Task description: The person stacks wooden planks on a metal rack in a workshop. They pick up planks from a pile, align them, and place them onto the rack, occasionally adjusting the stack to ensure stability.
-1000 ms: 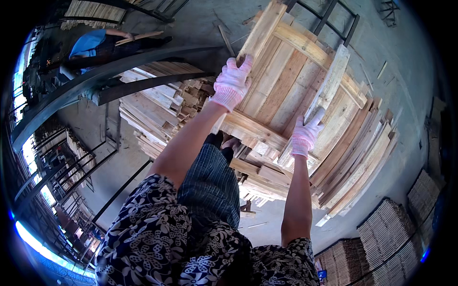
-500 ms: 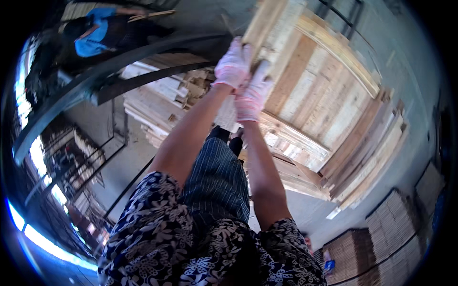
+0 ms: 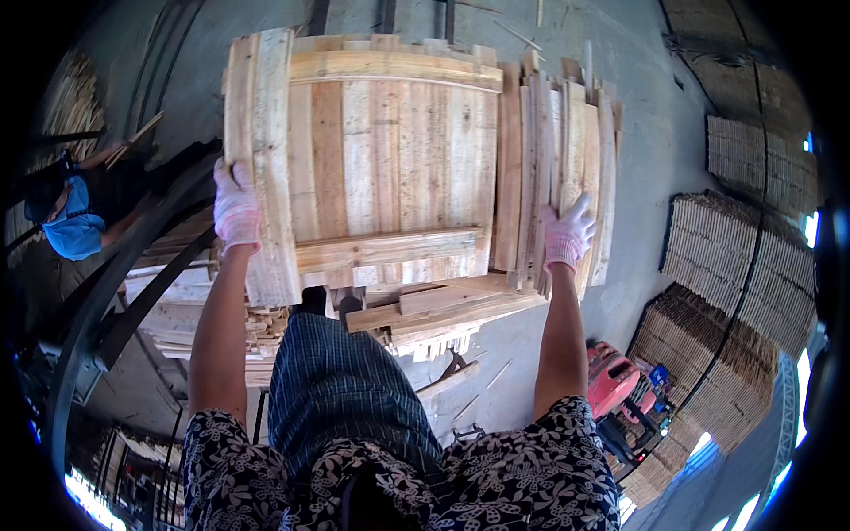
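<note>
My left hand (image 3: 236,205), in a white and pink work glove, rests against the left edge of a pale wooden plank (image 3: 270,168). Its fingers point away from me along that edge, not wrapped round it. The planks here lie side by side on a stack of boards, beside a flat layer of slats (image 3: 390,159) crossed by a near batten (image 3: 390,248) and a far batten (image 3: 398,67). Over on the right, my right hand (image 3: 568,232), gloved alike, touches loose upright-running planks (image 3: 531,168) with its fingers spread.
Short boards (image 3: 443,301) jut out at the near side of the stack. A dark curved metal bar (image 3: 80,354) stands at left, with a person in blue (image 3: 75,217) beyond. A red machine (image 3: 613,380) and strapped bundles of slats (image 3: 717,248) are at right.
Both hands were close together on planks at the stack's left end; they have since spread apart, the right one over to the loose planks. My view has turned so the stack looks straighter.
</note>
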